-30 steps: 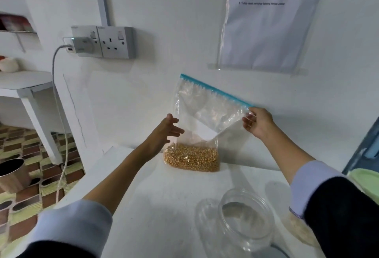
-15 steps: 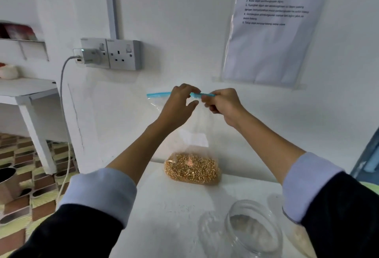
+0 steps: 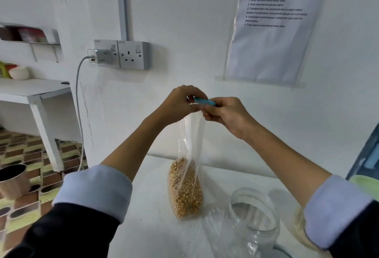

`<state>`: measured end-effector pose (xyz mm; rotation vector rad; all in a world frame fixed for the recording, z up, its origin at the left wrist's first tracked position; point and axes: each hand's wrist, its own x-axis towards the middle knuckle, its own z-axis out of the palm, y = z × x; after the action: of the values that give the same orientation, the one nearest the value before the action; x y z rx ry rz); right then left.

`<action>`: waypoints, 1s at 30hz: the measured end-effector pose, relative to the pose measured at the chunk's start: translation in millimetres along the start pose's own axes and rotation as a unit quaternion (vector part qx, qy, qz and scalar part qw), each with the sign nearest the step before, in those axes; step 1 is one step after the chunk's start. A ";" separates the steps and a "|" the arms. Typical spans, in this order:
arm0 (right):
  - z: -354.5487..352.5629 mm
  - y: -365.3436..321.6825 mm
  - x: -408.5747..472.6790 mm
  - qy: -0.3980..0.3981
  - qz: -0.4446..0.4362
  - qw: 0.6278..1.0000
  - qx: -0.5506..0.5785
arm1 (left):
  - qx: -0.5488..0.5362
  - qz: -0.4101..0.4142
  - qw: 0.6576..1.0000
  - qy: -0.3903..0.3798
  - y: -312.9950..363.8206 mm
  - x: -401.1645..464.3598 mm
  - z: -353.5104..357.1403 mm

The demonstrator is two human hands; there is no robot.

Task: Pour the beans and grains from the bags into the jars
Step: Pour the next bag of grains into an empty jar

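Left hand (image 3: 180, 104) and right hand (image 3: 223, 114) both pinch the blue zip strip (image 3: 204, 101) of the bag (image 3: 187, 175), which stands upright on the table (image 3: 151, 227), yellow grains (image 3: 185, 192) at bottom. Open clear jar (image 3: 253, 223) sits just beside.

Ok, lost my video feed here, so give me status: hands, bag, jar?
Left hand and right hand both pinching the blue zip strip. Bag of kernels standing on the table, not pouring. Open jar empty, nothing blocking.

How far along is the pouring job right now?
Early. Done: the clear jar stands lidless and empty beside the bag. In hand: the left hand and right hand pinch its blue zip strip. Left: opening and pouring.
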<state>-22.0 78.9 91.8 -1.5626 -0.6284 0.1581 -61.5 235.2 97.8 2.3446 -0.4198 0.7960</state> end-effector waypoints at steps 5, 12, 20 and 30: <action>-2.0 3.0 -4.5 0.056 -0.058 0.983 -0.167 | -0.002 -0.005 1.000 -0.013 4.0 4.5 -0.1; -2.1 -8.2 -5.0 0.015 -0.085 0.948 -0.308 | -0.042 -0.030 0.999 -0.010 8.0 7.8 2.4; -0.6 -4.3 -18.9 0.038 -0.117 0.961 -0.249 | -0.038 -0.085 0.995 0.030 -9.1 8.4 5.2; 20.8 -6.2 -52.2 -0.139 -0.106 0.946 -0.275 | -0.001 -0.140 0.983 0.121 -42.3 12.8 16.0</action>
<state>-77.1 72.1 81.2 -2.0100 -1.1293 0.0388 -24.8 255.7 76.6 2.2035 0.0143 0.9244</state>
